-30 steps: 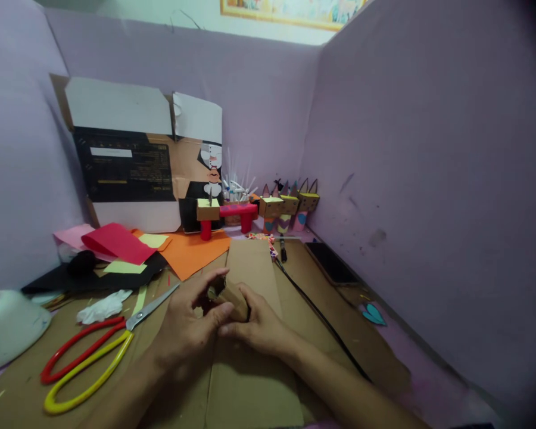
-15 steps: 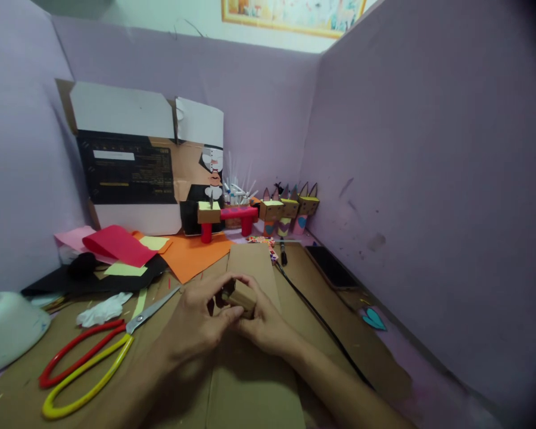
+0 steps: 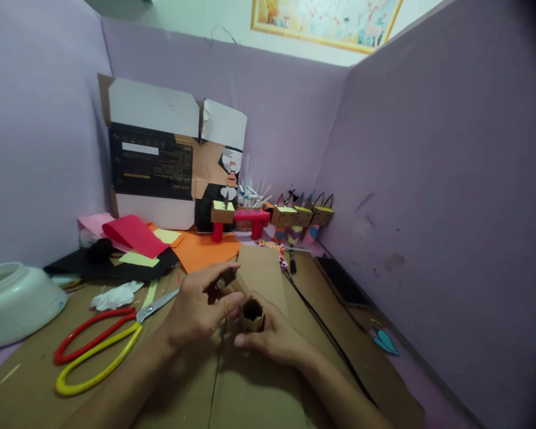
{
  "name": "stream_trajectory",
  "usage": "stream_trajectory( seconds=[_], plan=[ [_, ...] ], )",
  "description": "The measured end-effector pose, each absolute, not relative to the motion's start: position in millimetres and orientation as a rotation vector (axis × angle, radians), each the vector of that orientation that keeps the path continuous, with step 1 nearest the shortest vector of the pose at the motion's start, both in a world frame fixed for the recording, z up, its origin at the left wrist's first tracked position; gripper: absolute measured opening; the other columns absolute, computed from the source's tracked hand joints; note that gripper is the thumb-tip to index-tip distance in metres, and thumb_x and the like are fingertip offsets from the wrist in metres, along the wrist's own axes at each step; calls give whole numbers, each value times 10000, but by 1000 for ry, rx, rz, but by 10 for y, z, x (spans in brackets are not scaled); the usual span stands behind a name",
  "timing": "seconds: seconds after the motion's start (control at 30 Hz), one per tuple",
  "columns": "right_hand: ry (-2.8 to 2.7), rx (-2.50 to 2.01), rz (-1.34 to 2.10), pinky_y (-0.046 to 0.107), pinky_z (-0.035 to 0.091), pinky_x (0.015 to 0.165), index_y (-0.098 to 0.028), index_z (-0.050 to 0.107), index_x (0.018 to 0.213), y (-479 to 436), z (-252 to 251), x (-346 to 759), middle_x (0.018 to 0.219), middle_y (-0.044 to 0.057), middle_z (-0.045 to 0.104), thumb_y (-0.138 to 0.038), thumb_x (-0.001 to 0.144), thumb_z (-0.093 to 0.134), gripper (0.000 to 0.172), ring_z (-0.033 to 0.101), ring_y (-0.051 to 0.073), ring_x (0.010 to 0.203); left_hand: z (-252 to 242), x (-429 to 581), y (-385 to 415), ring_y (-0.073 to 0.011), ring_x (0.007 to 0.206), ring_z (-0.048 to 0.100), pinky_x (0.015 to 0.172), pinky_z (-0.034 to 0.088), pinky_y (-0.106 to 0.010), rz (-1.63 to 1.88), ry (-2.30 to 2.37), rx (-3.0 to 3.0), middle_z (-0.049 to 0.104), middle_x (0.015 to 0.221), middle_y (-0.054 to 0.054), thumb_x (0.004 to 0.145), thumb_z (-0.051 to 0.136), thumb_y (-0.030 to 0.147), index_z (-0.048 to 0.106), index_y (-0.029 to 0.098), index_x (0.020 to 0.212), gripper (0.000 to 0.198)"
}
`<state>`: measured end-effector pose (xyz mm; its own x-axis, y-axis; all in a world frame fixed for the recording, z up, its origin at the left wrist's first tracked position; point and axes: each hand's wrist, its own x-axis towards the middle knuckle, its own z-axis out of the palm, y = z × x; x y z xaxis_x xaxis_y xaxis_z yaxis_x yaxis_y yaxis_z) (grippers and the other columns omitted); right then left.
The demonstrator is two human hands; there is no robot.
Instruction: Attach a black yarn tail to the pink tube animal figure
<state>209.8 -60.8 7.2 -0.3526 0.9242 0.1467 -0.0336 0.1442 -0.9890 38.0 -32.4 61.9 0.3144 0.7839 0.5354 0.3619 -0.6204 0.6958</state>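
Note:
A short brown cardboard tube (image 3: 255, 323) points its dark open end toward me, with my right hand (image 3: 279, 338) wrapped around its side. Just to the left, my left hand (image 3: 201, 307) curls its thumb and fingers around a small brown cardboard piece (image 3: 237, 285), whose full shape the fingers hide. The two cardboard parts are very close together, and I cannot tell whether they touch. Beneath both hands lies a long flat cardboard strip (image 3: 259, 381). Open scissors (image 3: 145, 313) with one red and one yellow handle rest left of my left hand.
A white bowl (image 3: 22, 304) and crumpled tissue (image 3: 116, 296) are at left. Coloured sheets (image 3: 136, 235) lie behind. Small cardboard animal figures (image 3: 286, 215) stand at the back beside an upright unfolded box (image 3: 152, 158). A black cable (image 3: 326, 330) and a phone (image 3: 343, 280) lie at right.
The view has shifted, so the scene sits further right. The cardboard in my hands has turned and come apart into two pieces, showing the tube's open end. My left hand has opened slightly.

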Motion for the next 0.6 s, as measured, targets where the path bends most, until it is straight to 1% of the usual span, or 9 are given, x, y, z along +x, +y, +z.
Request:
stream_trajectory(
  seconds=[0.03,0.1,0.2,0.3,0.4,0.6],
  plan=[
    [-1520,-893,1341,264,455,679,-200,567,874,-602,57,2098,797,-33,576,-230,616,797,347,557,144,746,624,371,-340,-99,581,548,512,449,-195,1236,995,2155,679,822,-27,724,643,310,644,147,1096,407],
    [-1519,-849,1328,274,460,707,-202,576,877,-589,39,2082,802,-25,588,-256,636,789,326,568,164,793,633,371,-382,-116,638,576,539,465,-205,1193,973,2190,693,898,-46,726,635,295,644,163,1107,404],
    [-1529,-755,1315,315,471,800,-198,598,962,-590,61,2042,926,12,638,-293,665,778,360,592,204,913,619,396,-431,-151,744,610,605,491,-231,1122,966,2247,698,961,-55,741,614,280,642,190,1122,393],
    [-1510,-714,1312,333,481,842,-207,607,1008,-615,109,2008,1019,29,664,-287,671,783,388,616,215,961,574,405,-429,-168,807,623,616,497,-235,1086,963,2288,692,1014,-54,752,602,265,628,217,1151,402],
    [-1496,-752,1282,331,490,843,-217,616,1006,-641,133,1994,1032,27,679,-231,662,792,387,630,214,968,535,387,-399,-156,779,622,597,497,-223,1098,938,2308,689,1014,-52,763,607,274,617,222,1163,404],
    [-1548,-778,1236,305,495,814,-223,622,1055,-634,100,2004,1026,15,683,-189,696,759,386,633,201,955,536,370,-390,-107,621,575,521,471,-188,1134,919,2317,693,860,-13,759,630,287,624,213,1133,382]
  ],
)
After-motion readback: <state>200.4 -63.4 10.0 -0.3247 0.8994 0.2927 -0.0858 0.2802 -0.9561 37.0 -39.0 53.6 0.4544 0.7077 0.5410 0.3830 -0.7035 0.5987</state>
